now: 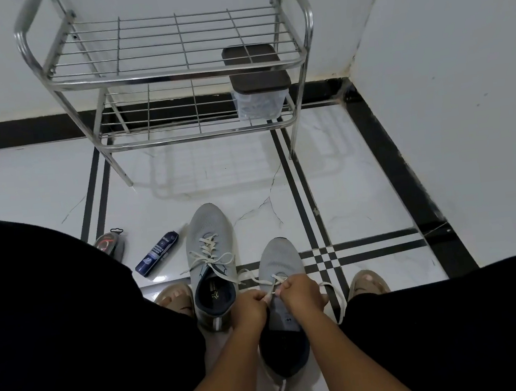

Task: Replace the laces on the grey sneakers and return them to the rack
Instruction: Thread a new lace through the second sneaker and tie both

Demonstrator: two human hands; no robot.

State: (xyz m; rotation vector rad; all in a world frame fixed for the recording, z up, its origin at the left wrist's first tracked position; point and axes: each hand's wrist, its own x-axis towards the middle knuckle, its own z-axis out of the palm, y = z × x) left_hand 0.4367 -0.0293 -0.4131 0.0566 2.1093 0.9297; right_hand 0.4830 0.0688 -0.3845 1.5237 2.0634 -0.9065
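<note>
Two grey sneakers stand on the white floor between my legs, toes pointing away. The left sneaker (210, 252) is fully laced with a pale lace tied in a bow. The right sneaker (278, 265) is only partly laced. My left hand (250, 307) and my right hand (301, 295) meet over its tongue, each pinching the pale lace (268, 281). One loose end loops out to the right of the shoe. The steel shoe rack (172, 76) stands ahead against the wall, its top shelf bare.
A clear tub with a dark lid (257, 83) sits at the right of the rack's lower shelf. A blue spray can (157, 255) and a shoe brush (110, 244) lie on the floor at left. My feet in sandals flank the shoes. A wall corner rises on the right.
</note>
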